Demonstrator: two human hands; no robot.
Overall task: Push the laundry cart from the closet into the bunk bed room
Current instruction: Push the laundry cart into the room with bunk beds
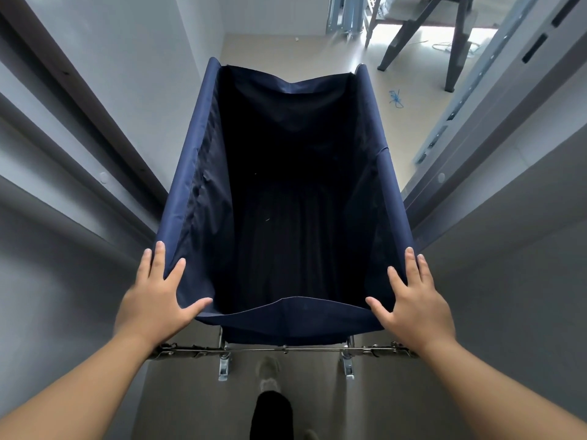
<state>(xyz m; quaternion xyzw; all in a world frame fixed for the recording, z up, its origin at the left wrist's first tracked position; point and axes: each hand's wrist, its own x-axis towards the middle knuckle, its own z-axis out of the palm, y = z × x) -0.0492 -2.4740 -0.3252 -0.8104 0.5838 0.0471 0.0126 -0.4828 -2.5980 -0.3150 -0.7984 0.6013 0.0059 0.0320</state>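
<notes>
Left hand (155,300) laid flat, fingers spread, on near left corner of navy laundry cart (286,317), right hand (414,301) likewise spread on near right corner, cart flanked by grey walls (95,74), far end directed toward pale floor (317,49), grey frame legs (459,58) seen beyond.

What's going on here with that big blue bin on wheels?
A person is pushing a navy fabric laundry cart along a narrow passage between grey walls. The left hand and right hand press flat, fingers straight, on the near corners of its rim. The bag looks empty, though its inside is dark. The cart's far end points toward a bright room ahead, where grey frame legs stand on the pale floor.
</notes>
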